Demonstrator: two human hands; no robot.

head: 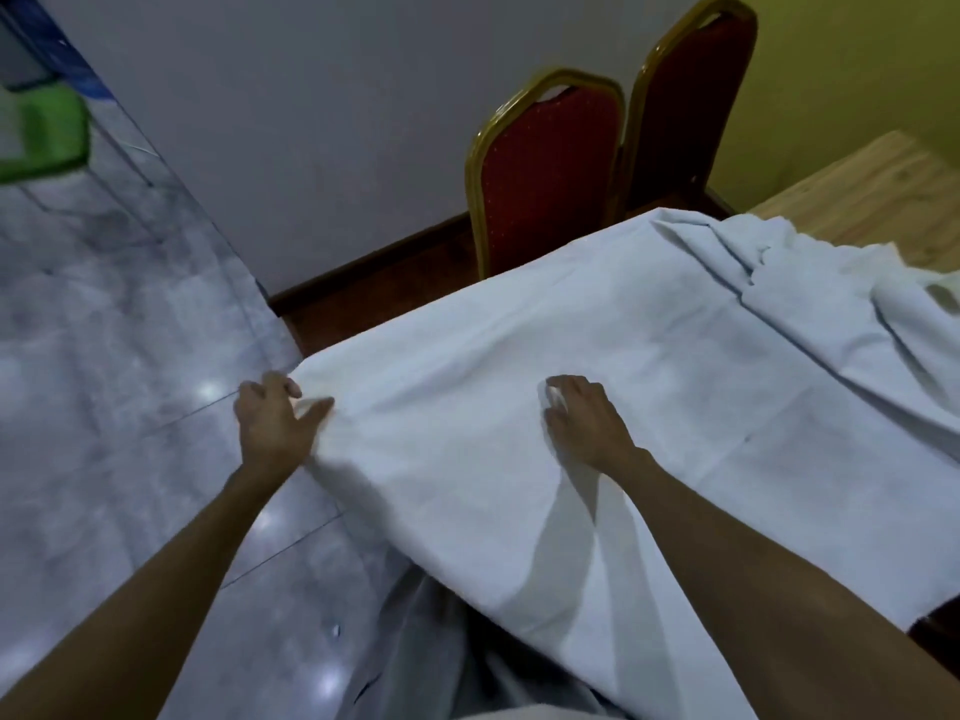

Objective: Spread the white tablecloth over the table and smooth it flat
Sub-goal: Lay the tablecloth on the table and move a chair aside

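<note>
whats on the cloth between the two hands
Nothing but white tablecloth. In the head view the stretch from the left hand at the corner to the right hand is bare fabric with shallow wrinkles.

Two bare forearms, no sleeves, left hand (275,423), right hand (582,418), no rings or watch visible

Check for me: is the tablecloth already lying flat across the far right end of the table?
No, the white tablecloth is still bunched in folds at the far right, leaving bare wooden table beyond it.
</note>
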